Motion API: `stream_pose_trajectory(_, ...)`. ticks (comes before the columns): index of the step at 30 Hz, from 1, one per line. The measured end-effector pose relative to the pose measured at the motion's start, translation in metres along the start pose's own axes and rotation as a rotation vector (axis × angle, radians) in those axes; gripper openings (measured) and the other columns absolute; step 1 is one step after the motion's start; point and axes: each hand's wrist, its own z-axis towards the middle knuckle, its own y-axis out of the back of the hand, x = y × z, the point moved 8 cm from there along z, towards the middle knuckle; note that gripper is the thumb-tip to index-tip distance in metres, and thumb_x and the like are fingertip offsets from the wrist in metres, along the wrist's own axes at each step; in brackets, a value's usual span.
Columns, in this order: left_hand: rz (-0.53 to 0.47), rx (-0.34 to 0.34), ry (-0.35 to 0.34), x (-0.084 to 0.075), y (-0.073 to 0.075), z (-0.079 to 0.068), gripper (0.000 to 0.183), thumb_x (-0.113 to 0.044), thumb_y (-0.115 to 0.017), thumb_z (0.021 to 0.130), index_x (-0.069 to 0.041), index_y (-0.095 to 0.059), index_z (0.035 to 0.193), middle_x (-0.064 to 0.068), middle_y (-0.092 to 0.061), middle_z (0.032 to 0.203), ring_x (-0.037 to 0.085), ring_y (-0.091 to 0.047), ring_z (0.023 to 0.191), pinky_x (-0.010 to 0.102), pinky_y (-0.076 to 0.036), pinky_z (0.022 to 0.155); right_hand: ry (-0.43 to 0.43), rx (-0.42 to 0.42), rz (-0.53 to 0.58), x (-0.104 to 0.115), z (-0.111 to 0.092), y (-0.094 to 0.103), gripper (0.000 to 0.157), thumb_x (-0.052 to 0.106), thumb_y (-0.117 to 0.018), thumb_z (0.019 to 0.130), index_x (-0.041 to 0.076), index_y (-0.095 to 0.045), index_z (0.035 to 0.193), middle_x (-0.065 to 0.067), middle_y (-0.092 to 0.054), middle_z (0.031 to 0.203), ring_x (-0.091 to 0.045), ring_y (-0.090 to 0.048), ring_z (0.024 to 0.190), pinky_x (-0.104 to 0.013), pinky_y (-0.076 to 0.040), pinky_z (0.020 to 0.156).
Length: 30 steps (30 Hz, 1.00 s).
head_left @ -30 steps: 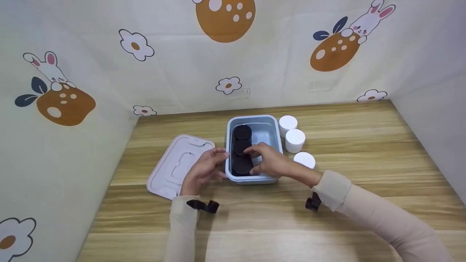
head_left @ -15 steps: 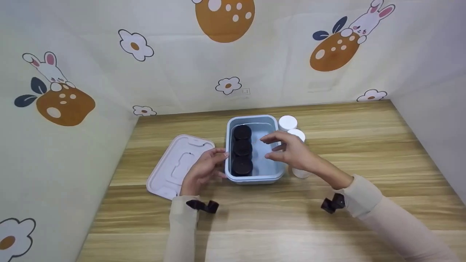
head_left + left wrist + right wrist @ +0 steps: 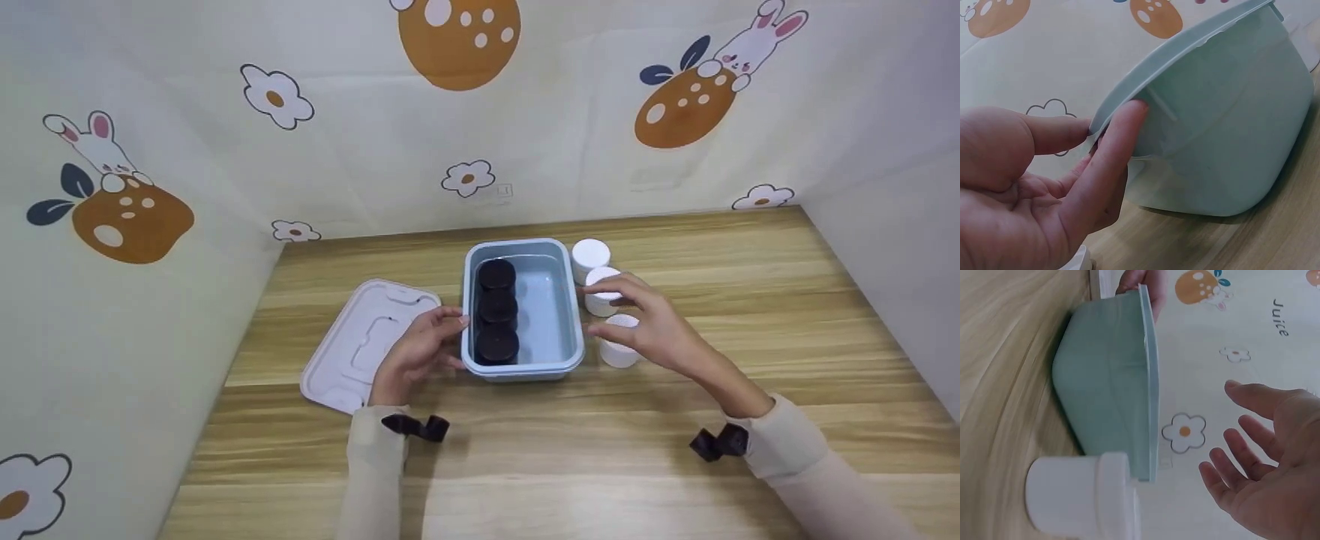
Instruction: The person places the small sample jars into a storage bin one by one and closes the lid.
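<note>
Three black cylinders [image 3: 497,306] in the tub [image 3: 544,311] show only in the head view.

One left hand [image 3: 1044,180], yours: your thumb tip meets the rim [image 3: 1154,64], your forefinger lies beneath it against the outer wall, pinching the edge. One tub [image 3: 1230,129], pale blue-green, smooth-sided, on a wood-grain table [image 3: 1185,247]. One pale backdrop [image 3: 1072,62], printed with an outlined flower and orange fruit. One white edge [image 3: 1077,260], below your hand, mostly hidden.
</note>
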Motion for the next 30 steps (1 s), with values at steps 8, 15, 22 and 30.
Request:
stream_pose_trajectory(8, -0.002, 0.003, 0.006, 0.0, -0.002, 0.0, 0.03, -0.016, -0.057, 0.102, -0.001, -0.047, 0.126, 0.001, -0.063, 0.098, 0.014, -0.065, 0.083, 0.026, -0.059, 0.049, -0.072, -0.031, -0.088, -0.031, -0.019, 0.02, 0.057, 0.007, -0.087, 0.075, 0.004, -0.064, 0.127, -0.008, -0.062, 0.129, -0.003, -0.054, 0.118, -0.016, -0.048, 0.101)
stream_pose_trajectory(15, -0.003, -0.021, 0.009, 0.001, 0.001, -0.001, 0.027, -0.014, -0.057, 0.101, -0.002, -0.048, 0.123, 0.0, -0.063, 0.097, 0.013, -0.066, 0.082, 0.025, -0.058, 0.047, -0.064, 0.022, -0.121, -0.055, -0.028, 0.021, 0.068, 0.011, -0.089, 0.073, 0.005, -0.059, 0.135, -0.011, -0.058, 0.135, -0.006, -0.051, 0.123, -0.046, -0.051, 0.105)
stream_pose_trajectory(22, -0.009, -0.011, -0.003, 0.001, 0.001, -0.002, 0.026, -0.012, -0.055, 0.101, -0.001, -0.047, 0.123, 0.001, -0.064, 0.097, 0.014, -0.066, 0.083, 0.026, -0.059, 0.048, -0.137, 0.073, -0.036, -0.074, -0.031, 0.013, 0.071, 0.009, -0.088, 0.075, 0.002, -0.056, 0.138, -0.017, -0.054, 0.138, -0.021, -0.055, 0.119, -0.025, -0.053, 0.101)
stream_pose_trajectory(30, -0.002, 0.007, -0.009, 0.0, 0.003, -0.002, 0.027, -0.014, -0.054, 0.102, 0.0, -0.046, 0.124, 0.001, -0.062, 0.097, 0.015, -0.064, 0.084, 0.026, -0.059, 0.05, -0.199, 0.106, 0.027, -0.089, -0.03, 0.007, 0.071, 0.009, -0.086, 0.077, 0.0, -0.053, 0.139, -0.019, -0.053, 0.143, -0.03, -0.056, 0.12, -0.014, -0.05, 0.096)
